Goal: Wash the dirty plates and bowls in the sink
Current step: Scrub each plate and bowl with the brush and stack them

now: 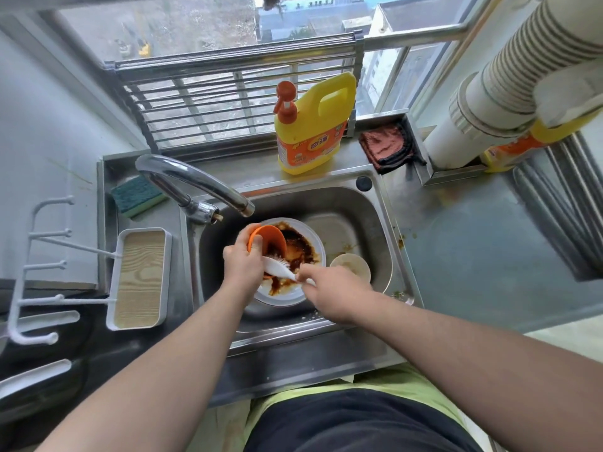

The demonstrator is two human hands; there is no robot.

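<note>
In the steel sink (375, 223) lies a white plate (318, 252) smeared with dark brown sauce. Over it my left hand (243, 261) grips a small orange bowl (270, 239), tilted on its side with the opening facing right. My right hand (332, 291) holds the handle of a white dish brush (277, 267), whose bristles sit at the bowl's lower rim. A small white bowl (350, 265) with light residue sits in the sink just right of the plate. No water runs from the faucet (192, 181).
A yellow detergent bottle (310, 132) with an orange pump stands behind the sink. A green sponge (137, 195) lies at the left rear, a white tray (140, 278) with a wooden base to the left, a red cloth (385, 146) at right rear. Stained steel counter (473, 256) extends right.
</note>
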